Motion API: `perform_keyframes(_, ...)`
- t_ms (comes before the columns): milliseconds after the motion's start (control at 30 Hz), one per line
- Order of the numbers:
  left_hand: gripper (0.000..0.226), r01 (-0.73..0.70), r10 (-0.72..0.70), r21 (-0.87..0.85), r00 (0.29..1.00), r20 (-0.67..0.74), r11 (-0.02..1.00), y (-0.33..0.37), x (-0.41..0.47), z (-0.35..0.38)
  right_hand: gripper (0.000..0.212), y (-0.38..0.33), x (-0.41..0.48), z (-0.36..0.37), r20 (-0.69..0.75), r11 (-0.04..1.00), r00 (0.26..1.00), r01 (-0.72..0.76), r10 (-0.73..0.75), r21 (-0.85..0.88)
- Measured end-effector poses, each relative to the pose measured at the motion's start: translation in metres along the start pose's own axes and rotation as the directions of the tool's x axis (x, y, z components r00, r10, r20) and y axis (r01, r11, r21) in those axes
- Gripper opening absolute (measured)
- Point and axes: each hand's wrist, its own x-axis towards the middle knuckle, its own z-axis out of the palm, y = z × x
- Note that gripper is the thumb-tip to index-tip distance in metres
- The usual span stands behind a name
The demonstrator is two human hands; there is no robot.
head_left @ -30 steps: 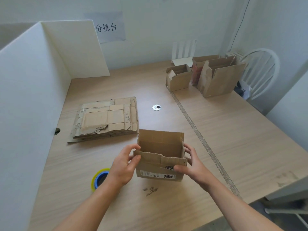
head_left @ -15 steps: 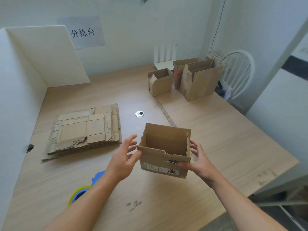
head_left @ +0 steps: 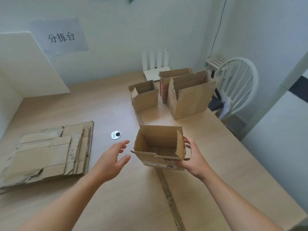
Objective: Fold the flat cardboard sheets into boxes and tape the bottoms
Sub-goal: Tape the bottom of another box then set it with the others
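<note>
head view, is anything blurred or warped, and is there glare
Head view: soft even light, faint shadows, a pale sheen on the table; the stack of flat cardboard at the left edge is smeared, the box in the right hand is sharp; wide-angle bending leans the wall lines.

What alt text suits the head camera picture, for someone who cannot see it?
A person's right hand grips a small open-topped cardboard box at a wooden table, while the left hand hovers open beside it, not touching. Flat cardboard sheets lie stacked to the left; three assembled boxes stand farther back by a white chair.
</note>
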Motion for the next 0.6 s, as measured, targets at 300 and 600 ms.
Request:
perform_keyframes(300,0.051,0.136,-0.130,0.092,0.989,-0.070,0.986,0.019,0.098,0.014,0.096,0.027,0.147,-0.017,0.124,0.997,0.991,0.048,-0.055,0.060)
perform_keyframes(600,0.052,0.226,-0.235,-0.075,0.960,-0.153,0.971,0.013,0.126,0.037,0.079,0.054,0.190,0.005,0.029,0.996,0.999,0.021,-0.023,0.082)
